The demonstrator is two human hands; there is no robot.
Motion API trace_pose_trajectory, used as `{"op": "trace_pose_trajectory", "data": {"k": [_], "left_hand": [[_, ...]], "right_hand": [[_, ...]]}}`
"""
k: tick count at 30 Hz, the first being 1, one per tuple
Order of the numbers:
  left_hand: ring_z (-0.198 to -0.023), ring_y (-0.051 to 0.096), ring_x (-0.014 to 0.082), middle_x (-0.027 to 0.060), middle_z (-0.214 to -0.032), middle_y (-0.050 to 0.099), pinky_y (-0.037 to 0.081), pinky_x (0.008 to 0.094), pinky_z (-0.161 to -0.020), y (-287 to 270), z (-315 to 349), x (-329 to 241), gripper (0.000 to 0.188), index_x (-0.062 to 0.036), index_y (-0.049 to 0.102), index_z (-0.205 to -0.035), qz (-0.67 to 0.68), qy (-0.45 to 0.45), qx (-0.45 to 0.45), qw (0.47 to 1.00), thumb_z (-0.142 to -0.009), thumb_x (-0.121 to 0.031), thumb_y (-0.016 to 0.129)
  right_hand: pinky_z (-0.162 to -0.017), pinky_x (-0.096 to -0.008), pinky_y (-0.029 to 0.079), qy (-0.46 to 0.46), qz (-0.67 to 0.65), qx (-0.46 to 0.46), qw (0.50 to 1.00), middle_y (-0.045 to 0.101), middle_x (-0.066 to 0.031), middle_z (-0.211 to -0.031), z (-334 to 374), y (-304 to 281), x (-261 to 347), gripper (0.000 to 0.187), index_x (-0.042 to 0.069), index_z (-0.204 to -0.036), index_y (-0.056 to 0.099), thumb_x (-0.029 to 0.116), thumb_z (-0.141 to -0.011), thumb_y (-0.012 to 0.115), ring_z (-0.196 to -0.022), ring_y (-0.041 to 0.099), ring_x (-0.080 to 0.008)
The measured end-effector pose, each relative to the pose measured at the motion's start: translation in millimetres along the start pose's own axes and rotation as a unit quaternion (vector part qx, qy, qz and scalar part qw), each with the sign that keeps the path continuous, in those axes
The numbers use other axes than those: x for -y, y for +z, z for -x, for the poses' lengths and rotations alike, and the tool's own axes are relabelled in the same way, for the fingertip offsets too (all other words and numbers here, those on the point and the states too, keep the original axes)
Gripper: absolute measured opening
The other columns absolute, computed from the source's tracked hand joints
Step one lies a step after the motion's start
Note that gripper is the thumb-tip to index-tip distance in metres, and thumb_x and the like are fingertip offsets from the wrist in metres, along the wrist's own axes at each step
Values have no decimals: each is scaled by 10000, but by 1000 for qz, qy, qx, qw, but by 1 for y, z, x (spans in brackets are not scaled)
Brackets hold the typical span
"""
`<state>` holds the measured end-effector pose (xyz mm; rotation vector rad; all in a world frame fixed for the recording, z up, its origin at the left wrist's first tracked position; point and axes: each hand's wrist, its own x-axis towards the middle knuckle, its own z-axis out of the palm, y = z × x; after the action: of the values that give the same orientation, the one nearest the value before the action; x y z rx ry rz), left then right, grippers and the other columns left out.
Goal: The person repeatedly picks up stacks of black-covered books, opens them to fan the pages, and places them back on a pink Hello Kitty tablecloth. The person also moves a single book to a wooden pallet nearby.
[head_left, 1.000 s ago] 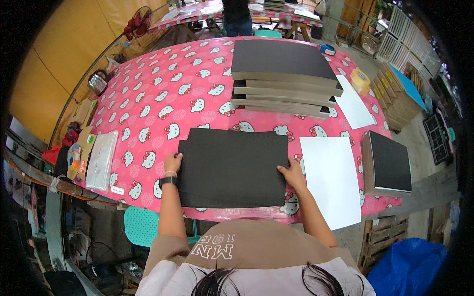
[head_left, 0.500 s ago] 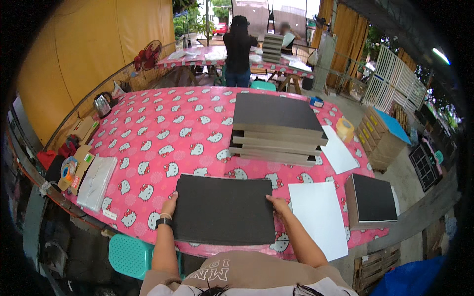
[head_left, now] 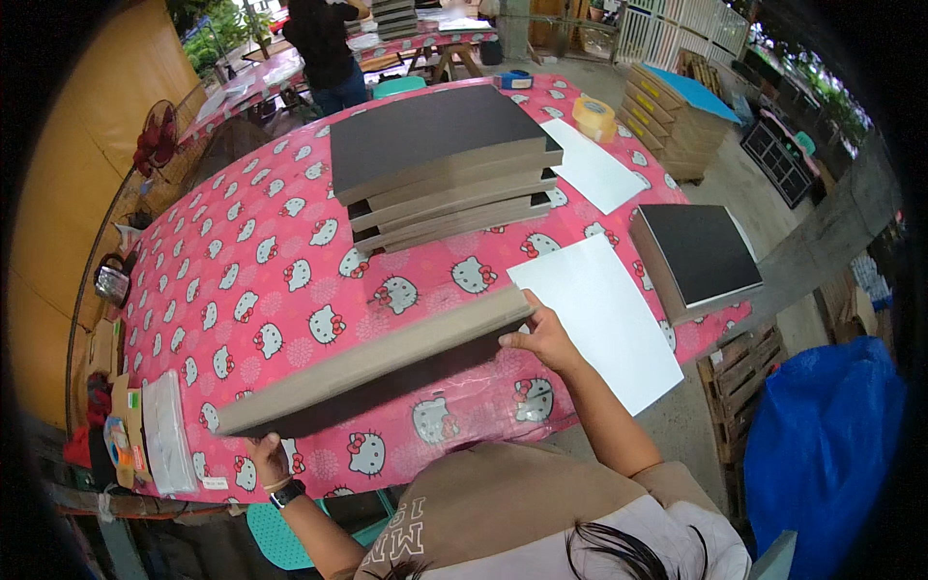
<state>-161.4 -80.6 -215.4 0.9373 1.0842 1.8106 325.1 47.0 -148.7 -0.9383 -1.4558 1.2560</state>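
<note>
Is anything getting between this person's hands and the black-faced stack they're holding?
Nothing visible does: the left hand and the right hand grip the black-faced stack directly, one near each end.

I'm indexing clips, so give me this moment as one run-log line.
black-faced sheet stack: tilted, grey-brown edges up | left hand: at left end | right hand: gripping right end | white sheet: beside right hand

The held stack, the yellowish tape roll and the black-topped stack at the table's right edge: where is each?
Held stack [head_left: 377, 363]: head view, on its long greyish-brown side.
Yellowish tape roll [head_left: 594, 118]: head view, on its middle.
Black-topped stack [head_left: 703, 253]: head view, on its black top.
</note>
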Motion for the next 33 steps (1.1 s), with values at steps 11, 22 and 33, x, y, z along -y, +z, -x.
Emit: {"op": "trace_pose_trajectory", "data": {"k": [11,22,33], "left_hand": [[-1082,481,207,69,-1228,493,379,309,-917,26,0,32,740,-26,341,-1320,14,-110,-86,990,-624,28,584],[-993,531,222,130,-1132,548,399,318,-903,101,5,-12,575,52,456,-1209,-236,-83,-98,963,-769,-229,697],[-915,562,215,146,-1074,580,451,311,-818,59,18,50,560,82,515,-1141,-339,-245,-83,904,-752,-263,723]], "right_hand": [[-1054,-335,214,6,-183,6,983,362,-102,-1363,-2,39,-15,763,19,-1349,271,109,-713,685,-1245,336,-213],[-820,-348,450,39,144,-66,987,613,-170,-1021,-33,26,13,501,-33,-1114,530,364,-822,617,-910,599,-255],[-845,-409,448,149,654,-317,670,529,-160,-1077,29,-242,-16,455,29,-1049,556,203,-662,718,-1030,505,-333]]}}
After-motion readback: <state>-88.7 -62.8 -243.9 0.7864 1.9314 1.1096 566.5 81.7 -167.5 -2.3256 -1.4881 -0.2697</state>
